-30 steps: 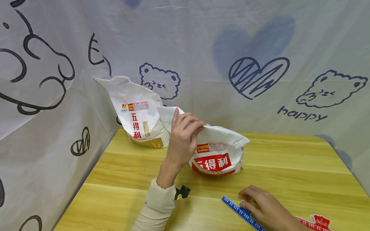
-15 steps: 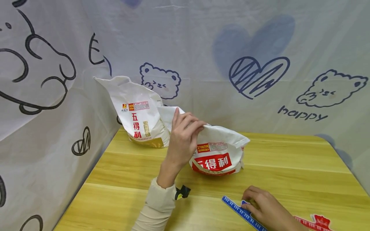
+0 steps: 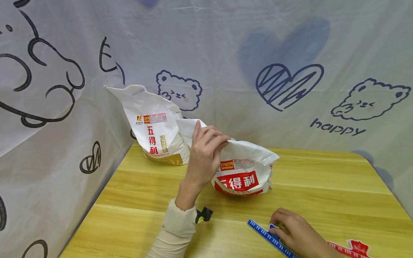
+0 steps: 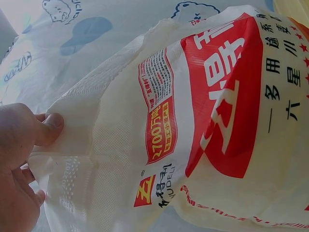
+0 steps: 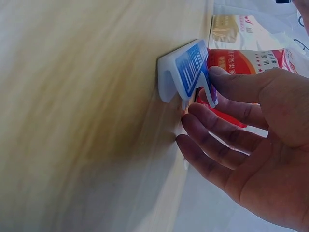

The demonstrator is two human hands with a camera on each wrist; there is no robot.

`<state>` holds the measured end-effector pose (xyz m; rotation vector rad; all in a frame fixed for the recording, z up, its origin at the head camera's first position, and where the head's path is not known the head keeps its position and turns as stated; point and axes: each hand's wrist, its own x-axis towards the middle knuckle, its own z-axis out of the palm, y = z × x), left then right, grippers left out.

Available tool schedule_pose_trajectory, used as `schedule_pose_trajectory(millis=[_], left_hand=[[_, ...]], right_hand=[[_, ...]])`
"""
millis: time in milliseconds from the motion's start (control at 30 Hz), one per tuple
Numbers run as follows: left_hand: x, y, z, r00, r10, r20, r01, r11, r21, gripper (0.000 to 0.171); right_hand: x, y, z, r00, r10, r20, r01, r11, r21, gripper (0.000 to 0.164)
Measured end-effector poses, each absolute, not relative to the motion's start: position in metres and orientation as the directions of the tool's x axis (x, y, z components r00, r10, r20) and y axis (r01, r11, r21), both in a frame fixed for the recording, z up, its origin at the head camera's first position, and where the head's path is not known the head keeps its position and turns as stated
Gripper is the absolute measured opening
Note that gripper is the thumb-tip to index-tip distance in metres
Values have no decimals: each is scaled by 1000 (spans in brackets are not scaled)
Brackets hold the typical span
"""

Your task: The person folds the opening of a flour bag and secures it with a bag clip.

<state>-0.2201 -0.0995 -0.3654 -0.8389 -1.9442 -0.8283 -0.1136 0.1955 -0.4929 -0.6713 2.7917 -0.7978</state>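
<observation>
A white flour bag [image 3: 240,179] with a red label stands mid-table. My left hand [image 3: 203,161] pinches its top edge in the head view, pulling the mouth out to the left. In the left wrist view the thumb [image 4: 52,126] presses on the white woven top of the bag, with the red label lying beyond it. At the lower right my right hand [image 3: 298,231] holds a long blue bag clip [image 3: 264,232] with a piano-key print. The right wrist view shows thumb and forefinger pinching a tab of this blue clip, its other fingers loosely bent above the wooden table.
A second flour bag [image 3: 155,125] with gold trim leans at the back left, close behind the first. A red clip [image 3: 359,248] lies beside my right forearm. Printed cloth walls [image 3: 226,64] border the wooden table [image 3: 322,179] at the back and left.
My right fingers have drawn in and now pinch the tab of the blue bag clip, whose place on the table is nearly unchanged. The left hand and the flour bag have stayed put.
</observation>
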Motion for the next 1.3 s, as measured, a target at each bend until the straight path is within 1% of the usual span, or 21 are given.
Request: schedule_pose_trajectory(millis=[333,867,1067,1300], left_hand=[[-220,-100,-364,-414,238,879,800,555,227,8],[-221,-98,-364,-423,251,871,797,560,226,8],[-221,-99,-364,-423,247,872,796,560,228,8],[-221,-100,-365,-427,244,871,792,566,230,8]], right_hand=[[-114,195,-491,-882,-469,-47,-355,725,-590,7],[-115,194,-487,-885,-459,-84,-313,716,-624,6],[-115,193,-486,-880,-473,-51,-336,695,-636,5],[-114,192,-485,-877,-480,-17,-364,688,-628,11]])
